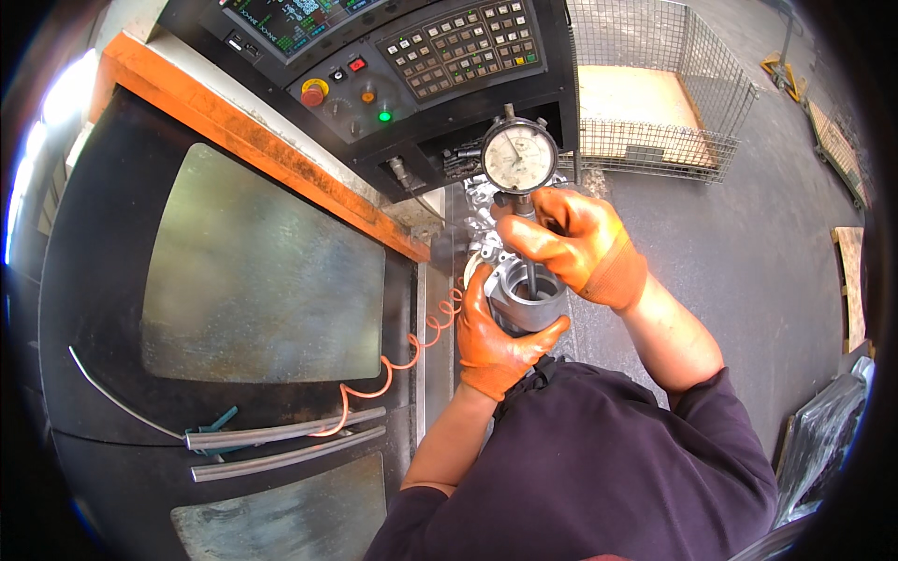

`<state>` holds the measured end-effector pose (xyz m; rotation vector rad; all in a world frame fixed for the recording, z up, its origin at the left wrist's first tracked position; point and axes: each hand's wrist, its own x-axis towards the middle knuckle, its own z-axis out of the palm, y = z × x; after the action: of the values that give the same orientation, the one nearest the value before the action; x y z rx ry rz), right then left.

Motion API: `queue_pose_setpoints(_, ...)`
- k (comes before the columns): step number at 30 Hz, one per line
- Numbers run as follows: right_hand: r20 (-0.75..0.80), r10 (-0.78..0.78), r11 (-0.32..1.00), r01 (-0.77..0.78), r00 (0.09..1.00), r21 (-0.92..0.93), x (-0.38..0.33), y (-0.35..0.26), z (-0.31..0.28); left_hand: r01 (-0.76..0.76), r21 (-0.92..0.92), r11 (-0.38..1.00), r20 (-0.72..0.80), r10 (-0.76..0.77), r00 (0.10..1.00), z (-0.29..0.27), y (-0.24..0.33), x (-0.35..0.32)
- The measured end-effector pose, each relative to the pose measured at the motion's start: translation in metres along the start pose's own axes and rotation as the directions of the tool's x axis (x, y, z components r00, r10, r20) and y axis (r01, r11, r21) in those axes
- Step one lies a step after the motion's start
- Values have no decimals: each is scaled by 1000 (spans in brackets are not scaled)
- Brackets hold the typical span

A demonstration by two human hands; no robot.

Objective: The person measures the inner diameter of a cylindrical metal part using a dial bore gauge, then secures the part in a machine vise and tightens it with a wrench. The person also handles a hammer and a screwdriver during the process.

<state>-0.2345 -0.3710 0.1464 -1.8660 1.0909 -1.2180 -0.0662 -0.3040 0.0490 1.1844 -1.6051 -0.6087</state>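
Note:
My left hand (499, 338), in an orange rubber glove, is wrapped round a silver-grey cylindrical metal housing (533, 315) with an open round bore on top. My right hand (580, 245), gloved the same way, grips the stem of a dial bore gauge (518, 156) just below its round white dial. The gauge stands nearly upright, and its lower rod reaches down into the housing's bore. The rod's tip is hidden inside. Behind the housing lies a pile of similar silver metal castings (484, 208), partly covered by my hands and the gauge.
A machine control panel (458, 47) with buttons and a screen stands ahead. On the left is a dark machine door (103, 280) with windows and metal handles (281, 432). An orange coiled hose (388, 374) hangs beside my left hand. A wire mesh cage (655, 150) stands at far right.

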Motion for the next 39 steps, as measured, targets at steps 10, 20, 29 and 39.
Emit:
queue_pose_setpoints(10, 41, 48, 999, -48, 998, 7, 1, -5, -3, -9, -26, 1000, -1, 9, 1000, 1, -6, -2)
queue_pose_setpoints(20, -7, -10, 1000, 10, 1000, 9, 0, -1, -2, 45, -81, 996, -64, -50, 997, 5, -5, -3)
queue_pose_setpoints(29, 3, -19, 1000, 19, 1000, -11, -2, -4, -2, 21, -38, 999, -35, -23, 999, 3, -4, -6)
queue_pose_setpoints(39, 13, -16, 1000, 16, 1000, -7, -5, -6, 0, 31, -25, 999, -76, -33, 997, 0, 1, -8)
